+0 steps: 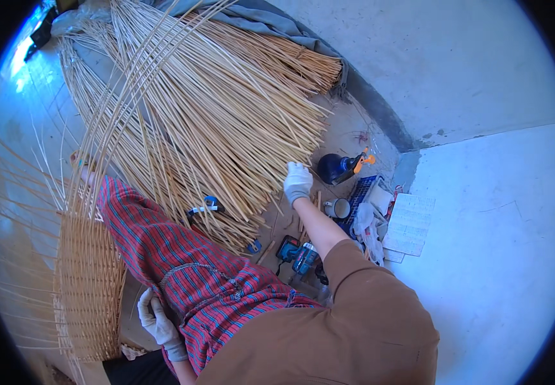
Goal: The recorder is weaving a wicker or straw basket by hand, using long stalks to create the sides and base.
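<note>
"Brown shirt cloth (354,321) is filling the space nearest the head camera, and a red checked cloth (219,282) is covering the lap beyond it. Where are the rods lying?"

"Long pale rods (219,109) are spreading over the grey floor (345,119), and their cut ends are pointing toward the floor's corner, where the two walls are meeting."

"Which hand is nearer?"

"It's the right hand (298,181); it is resting right at those cut ends. The rods are running away from its grip, forward and to the left, with their long axis slanting across the person's front."

"Is that grip closing on one?"

"I can't tell. Its gloved fingers are curling at the ends and their undersides aren't showing. The bare forearm is reaching out forward, and the elbow is bending only a little."

"What is sitting beside it?"

"Toward the floor's corner a dark blue bottle (334,168) is standing; nearer the person are a white mug (338,207) and a teal power tool (305,258)."

"And the left hand (159,324)?"

"It is hanging low beside the checked cloth, well apart from the rods, its thumb and fingers parting and loosely bending. Left of it, a woven wicker panel (88,282) is standing."
</note>
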### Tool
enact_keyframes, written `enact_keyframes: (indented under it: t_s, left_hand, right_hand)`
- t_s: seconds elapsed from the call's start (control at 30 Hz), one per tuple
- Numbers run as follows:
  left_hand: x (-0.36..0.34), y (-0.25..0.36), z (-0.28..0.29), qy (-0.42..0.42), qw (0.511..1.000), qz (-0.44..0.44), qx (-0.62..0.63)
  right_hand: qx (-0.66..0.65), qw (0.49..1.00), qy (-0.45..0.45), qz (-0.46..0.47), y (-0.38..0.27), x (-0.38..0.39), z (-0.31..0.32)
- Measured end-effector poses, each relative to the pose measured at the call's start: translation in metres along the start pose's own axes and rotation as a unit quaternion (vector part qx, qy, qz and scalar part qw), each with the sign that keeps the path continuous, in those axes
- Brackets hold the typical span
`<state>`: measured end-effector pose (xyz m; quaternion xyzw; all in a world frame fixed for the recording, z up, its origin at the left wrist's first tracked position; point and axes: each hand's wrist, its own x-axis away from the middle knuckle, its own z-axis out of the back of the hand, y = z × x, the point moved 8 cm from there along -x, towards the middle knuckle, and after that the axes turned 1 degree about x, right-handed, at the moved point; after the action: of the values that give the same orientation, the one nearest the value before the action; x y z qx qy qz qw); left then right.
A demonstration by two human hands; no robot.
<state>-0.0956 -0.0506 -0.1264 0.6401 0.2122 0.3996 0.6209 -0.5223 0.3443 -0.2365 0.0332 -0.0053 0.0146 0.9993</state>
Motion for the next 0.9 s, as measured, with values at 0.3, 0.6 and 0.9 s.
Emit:
enact_keyframes:
  t_s: [0.3,0.6,0.9]
  left_hand:
    - [-0.001,0.002,-0.001,-0.011,1.0,-0.026,-0.009]
    - [-0.005,-0.01,0.008,0.009,1.0,-0.018,-0.003]
    - [0.004,-0.001,0.017,0.043,0.999,-0.011,-0.012]
  right_hand:
    - [-0.055,0.995,-0.059,0.053,0.011,-0.023,-0.03]
    - [-0.144,0.966,-0.025,0.215,-0.084,0.005,0.031]
    - [-0.168,0.923,-0.202,0.282,-0.249,0.012,-0.037]
